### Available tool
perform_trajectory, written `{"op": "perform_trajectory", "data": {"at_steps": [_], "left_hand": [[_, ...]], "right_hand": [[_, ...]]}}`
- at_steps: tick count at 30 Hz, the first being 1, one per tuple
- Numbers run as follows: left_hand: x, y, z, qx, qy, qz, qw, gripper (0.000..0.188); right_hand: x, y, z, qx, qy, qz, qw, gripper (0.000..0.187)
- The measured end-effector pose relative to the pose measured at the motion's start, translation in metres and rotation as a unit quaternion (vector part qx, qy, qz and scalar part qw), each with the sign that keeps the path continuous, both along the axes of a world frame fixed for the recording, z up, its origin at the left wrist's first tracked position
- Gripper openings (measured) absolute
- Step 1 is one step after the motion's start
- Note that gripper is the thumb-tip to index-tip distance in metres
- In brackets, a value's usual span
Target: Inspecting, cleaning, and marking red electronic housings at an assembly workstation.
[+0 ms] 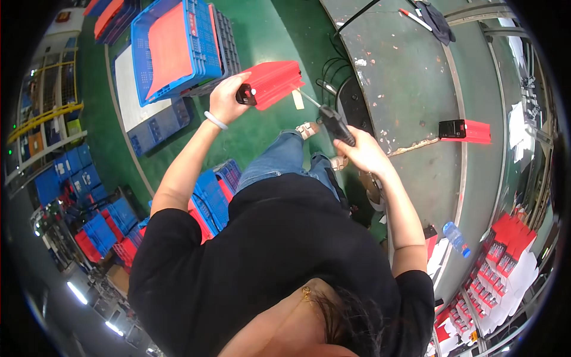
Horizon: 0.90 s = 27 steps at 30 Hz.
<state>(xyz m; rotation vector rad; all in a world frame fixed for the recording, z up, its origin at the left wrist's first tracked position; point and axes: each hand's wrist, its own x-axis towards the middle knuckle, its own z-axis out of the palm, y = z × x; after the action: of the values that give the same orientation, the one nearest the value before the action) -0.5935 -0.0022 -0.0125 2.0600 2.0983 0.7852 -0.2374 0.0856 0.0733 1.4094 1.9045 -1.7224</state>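
My left hand (227, 98), wearing a pale bracelet, is closed round the black end of a red ribbed housing (276, 82). It holds the housing up over the floor. My right hand (363, 152) grips a black handheld tool with a thin metal shaft (336, 125). The shaft points up and left, its tip close to the housing's right end; whether they touch I cannot tell. A small cream strip (298, 100) shows just below that end. Another red housing with a black end (464, 131) lies on the workbench (410, 83) to the right.
At the upper left, a blue crate (205, 53) holds red sheets on top of a stack. More blue and red crates (208, 199) stand by my left side. Cables run beside the bench. On the right are a plastic bottle (456, 239), a marker (416, 19) and rows of red-and-black units (491, 273).
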Motion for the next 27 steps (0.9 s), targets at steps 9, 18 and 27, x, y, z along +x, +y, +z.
{"op": "perform_trajectory", "data": {"at_steps": [9, 18, 27], "left_hand": [[-0.003, -0.007, 0.002, -0.007, -0.001, 0.029, 1.0, 0.041], [-0.004, -0.005, 0.002, 0.011, 0.03, -0.034, 0.999, 0.044], [-0.001, -0.001, 0.01, 0.023, 0.054, -0.046, 0.997, 0.044]], "right_hand": [[0.009, 0.004, -0.027, -0.044, -0.026, 0.055, 0.997, 0.03], [0.011, -0.001, -0.041, -0.062, 0.01, 0.057, 0.996, 0.029], [0.015, -0.001, -0.048, -0.043, -0.025, 0.039, 0.998, 0.027]]}}
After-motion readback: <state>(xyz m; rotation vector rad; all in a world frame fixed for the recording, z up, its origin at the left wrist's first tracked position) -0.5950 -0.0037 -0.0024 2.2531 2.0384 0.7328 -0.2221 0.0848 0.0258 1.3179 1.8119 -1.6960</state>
